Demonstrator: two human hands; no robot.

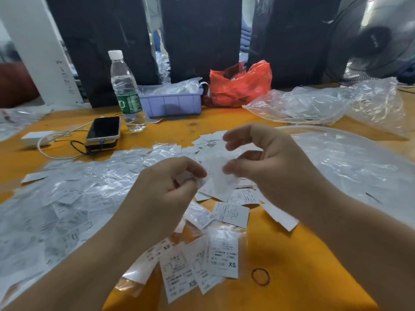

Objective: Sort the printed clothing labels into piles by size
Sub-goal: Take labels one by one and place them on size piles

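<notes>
Both hands' fingers, left hand [166, 187] and right hand [265, 160], pinch blurred labels [219, 176] together. Below the fingers, an XS pile [202, 263] started; many unsorted labels [74, 198] remain leftward on the table [280, 254].

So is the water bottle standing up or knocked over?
Standing up. The water bottle is upright on the table, white cap on top, beside the phone.

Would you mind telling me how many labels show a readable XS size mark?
4: three near the front edge, at the pile's left, centre and right; one by the right wrist, sideways. More may be hidden under plastic or blurred.
</notes>
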